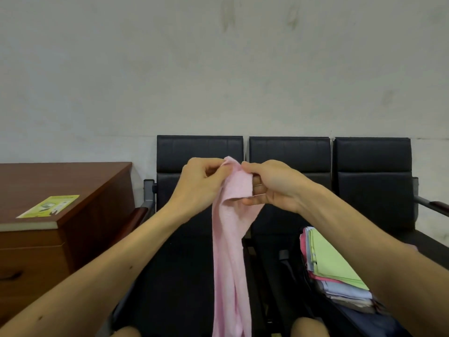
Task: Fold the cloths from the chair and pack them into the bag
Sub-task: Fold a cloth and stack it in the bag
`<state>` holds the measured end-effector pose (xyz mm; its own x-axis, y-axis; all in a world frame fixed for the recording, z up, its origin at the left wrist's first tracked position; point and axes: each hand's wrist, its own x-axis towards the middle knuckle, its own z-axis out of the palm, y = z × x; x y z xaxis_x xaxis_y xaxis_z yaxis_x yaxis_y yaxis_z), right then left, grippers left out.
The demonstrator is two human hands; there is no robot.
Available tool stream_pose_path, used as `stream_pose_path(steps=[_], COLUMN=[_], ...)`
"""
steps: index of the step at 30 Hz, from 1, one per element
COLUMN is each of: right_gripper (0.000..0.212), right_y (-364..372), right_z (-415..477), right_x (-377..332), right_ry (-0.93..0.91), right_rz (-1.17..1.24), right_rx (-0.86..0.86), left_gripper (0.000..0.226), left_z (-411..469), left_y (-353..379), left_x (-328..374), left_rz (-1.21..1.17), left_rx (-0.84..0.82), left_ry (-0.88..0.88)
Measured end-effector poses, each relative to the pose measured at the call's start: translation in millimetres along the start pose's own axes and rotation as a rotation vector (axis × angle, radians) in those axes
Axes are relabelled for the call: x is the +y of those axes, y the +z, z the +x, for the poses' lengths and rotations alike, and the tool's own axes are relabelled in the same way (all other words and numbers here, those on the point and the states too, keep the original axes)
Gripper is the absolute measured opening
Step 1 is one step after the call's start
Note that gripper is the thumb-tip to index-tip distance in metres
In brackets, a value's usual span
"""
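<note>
Stained grey wall (218, 69); wooden desk (73, 178) left.

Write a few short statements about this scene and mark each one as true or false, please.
1. The left hand and the right hand both pinch the top of the pink cloth. True.
2. The top cloth of the folded stack is green. True.
3. The pink cloth lies folded on the stack. False: it hangs down from the hands.
4. The yellow-green leaflet lies on the stack. False: it lies on the wooden desk at the left.
</note>
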<state>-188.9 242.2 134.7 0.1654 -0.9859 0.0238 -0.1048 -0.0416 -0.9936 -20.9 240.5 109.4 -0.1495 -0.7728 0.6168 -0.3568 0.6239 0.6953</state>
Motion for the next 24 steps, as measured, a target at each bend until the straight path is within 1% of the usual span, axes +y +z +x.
stream_pose_path(steps=[5, 6, 8, 9, 10, 11, 12, 14, 16, 17, 19, 20, 21, 22, 23, 24], right_gripper=[0.031, 0.031, 0.032, 0.033, 0.035, 0.037, 0.040, 0.043, 0.040, 0.036, 0.030, 0.035, 0.047, 0.063, 0.080, 0.095], right_y=[0, -1, -3, -4, -4, -4, -5, -6, -9, -10, -15, -18, -21, -24, -25, -26], right_z=[-2, -2, -1, -1, -1, -1, -1, -2, -4, -4, 0, 5, 9, 14, 19, 24], right_x=[-2, -3, -3, -4, -4, -4, -2, 2, 10, 16, 34, 43, 53, 62, 68, 74], right_ry=[0.046, 0.049, 0.051, 0.053, 0.052, 0.045, 0.030, -0.024, -0.103, -0.153, -0.252, -0.281, -0.284, -0.248, -0.187, -0.115], right_rz=[0.065, 0.070, 0.081, 0.097, 0.109, 0.105, 0.081, 0.012, -0.051, -0.092, -0.229, -0.309, -0.362, -0.374, -0.339, -0.257], right_rx=[-0.045, -0.048, -0.056, -0.069, -0.090, -0.115, -0.139, -0.167, -0.154, -0.122, 0.040, 0.149, 0.230, 0.255, 0.216, 0.130], left_gripper=[0.018, 0.023, 0.048, 0.059, 0.063, 0.058, 0.048, 0.033, 0.022, 0.016, 0.012, 0.013, 0.013, 0.013, 0.012, 0.011], left_z=[-7, -8, -9, -9, -9, -9, -8, -6, -2, 0, 4, 5, 7, 8, 10, 11], left_y=[1, 1, 0, 0, 1, 1, 2, 1, 0, -1, -5, -7, -8, -10, -11, -13], left_x=[-4, -6, -11, -14, -17, -18, -19, -19, -20, -20, -21, -22, -23, -24, -25, -26], left_rz=[0.040, 0.030, 0.031, 0.071, 0.115, 0.138, 0.128, 0.063, -0.008, -0.060, -0.151, -0.178, -0.207, -0.242, -0.275, -0.303], left_rx=[-0.082, -0.115, -0.177, -0.180, -0.161, -0.125, -0.087, -0.037, -0.012, 0.000, 0.013, 0.012, 0.001, -0.015, -0.031, -0.044], left_ry=[0.059, 0.072, 0.070, 0.077, 0.097, 0.122, 0.141, 0.158, 0.115, 0.075, -0.007, -0.039, -0.069, -0.094, -0.111, -0.121])
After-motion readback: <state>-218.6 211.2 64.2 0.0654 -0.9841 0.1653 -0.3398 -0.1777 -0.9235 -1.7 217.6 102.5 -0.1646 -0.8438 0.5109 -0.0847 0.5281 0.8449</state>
